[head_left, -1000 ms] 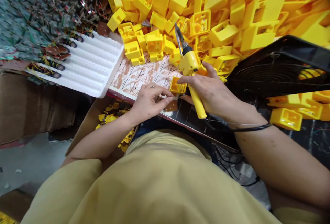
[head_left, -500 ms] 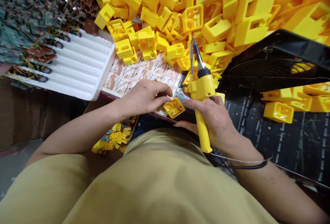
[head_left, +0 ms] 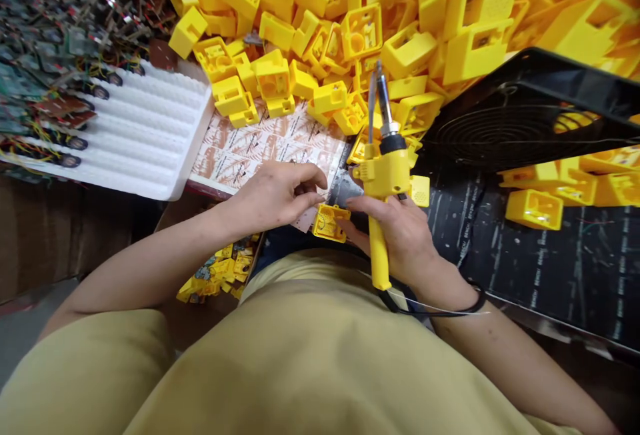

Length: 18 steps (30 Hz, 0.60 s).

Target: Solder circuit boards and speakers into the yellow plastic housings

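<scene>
My right hand (head_left: 403,231) is wrapped round the yellow handle of a soldering gun (head_left: 387,171), its metal tip and thin feed tube pointing away from me. With thumb and fingertips that hand also touches the right side of a small open yellow plastic housing (head_left: 330,223), held at the table edge. Inside the housing a thin wire shows faintly. My left hand (head_left: 283,191) is curled just above the housing's left corner, thumb and fingers drawn together; whatever they pinch is too small to make out.
Yellow housings (head_left: 275,75) are heaped at the back. A white foam tray (head_left: 145,135) stands left, beside piled circuit boards (head_left: 65,41). A black fan (head_left: 525,108) leans at right over a black mat (head_left: 505,275). Below the table edge sits a box of yellow parts (head_left: 220,271).
The small housing has turned and shifted slightly left and toward me, and the right fingers now rest on it. The soldering gun has moved slightly left. The view has shifted a little.
</scene>
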Motion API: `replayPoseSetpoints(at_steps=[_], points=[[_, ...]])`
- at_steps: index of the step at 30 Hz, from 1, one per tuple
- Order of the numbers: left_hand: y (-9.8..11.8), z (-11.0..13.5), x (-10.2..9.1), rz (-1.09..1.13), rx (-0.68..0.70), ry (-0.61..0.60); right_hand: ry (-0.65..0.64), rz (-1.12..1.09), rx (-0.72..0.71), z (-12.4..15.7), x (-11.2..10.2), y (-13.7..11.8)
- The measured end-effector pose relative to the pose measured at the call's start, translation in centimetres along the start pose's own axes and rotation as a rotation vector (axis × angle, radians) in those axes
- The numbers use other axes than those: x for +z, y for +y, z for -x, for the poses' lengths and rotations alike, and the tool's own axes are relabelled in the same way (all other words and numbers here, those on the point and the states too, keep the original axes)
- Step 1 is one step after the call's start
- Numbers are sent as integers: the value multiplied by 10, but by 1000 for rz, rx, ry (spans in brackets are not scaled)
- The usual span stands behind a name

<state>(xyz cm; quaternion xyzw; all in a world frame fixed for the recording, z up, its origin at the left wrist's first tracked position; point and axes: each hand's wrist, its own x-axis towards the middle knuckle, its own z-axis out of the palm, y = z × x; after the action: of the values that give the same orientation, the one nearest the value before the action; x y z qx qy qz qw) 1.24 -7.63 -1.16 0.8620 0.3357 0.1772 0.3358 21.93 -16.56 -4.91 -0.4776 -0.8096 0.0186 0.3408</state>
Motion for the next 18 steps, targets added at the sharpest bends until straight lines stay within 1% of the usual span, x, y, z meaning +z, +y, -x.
replayPoseSetpoints(at_steps=[2,4,6,8,10,11,13,16,18], points=[[1,-3,0,-54,34,13,28,41,32,4,0,-2],[1,-5,-2,-99,71,12,20,46,53,5,-4,-3],[2,-5,-5,-108,84,3,-23,18,51,3,-10,-3],[4,-4,-8,-96,88,-9,-94,-48,23,-1,-12,-2],[5,-1,-10,-76,97,2,-143,-115,-5,-3,-10,-3],[6,0,-10,-62,103,10,-145,-125,-8,-4,-7,-3],[6,2,-9,-28,111,22,-74,-72,21,-2,1,-3],[3,2,-4,-17,95,13,96,106,91,1,8,-1],[0,0,-1,-47,85,-9,130,198,95,2,5,0]])
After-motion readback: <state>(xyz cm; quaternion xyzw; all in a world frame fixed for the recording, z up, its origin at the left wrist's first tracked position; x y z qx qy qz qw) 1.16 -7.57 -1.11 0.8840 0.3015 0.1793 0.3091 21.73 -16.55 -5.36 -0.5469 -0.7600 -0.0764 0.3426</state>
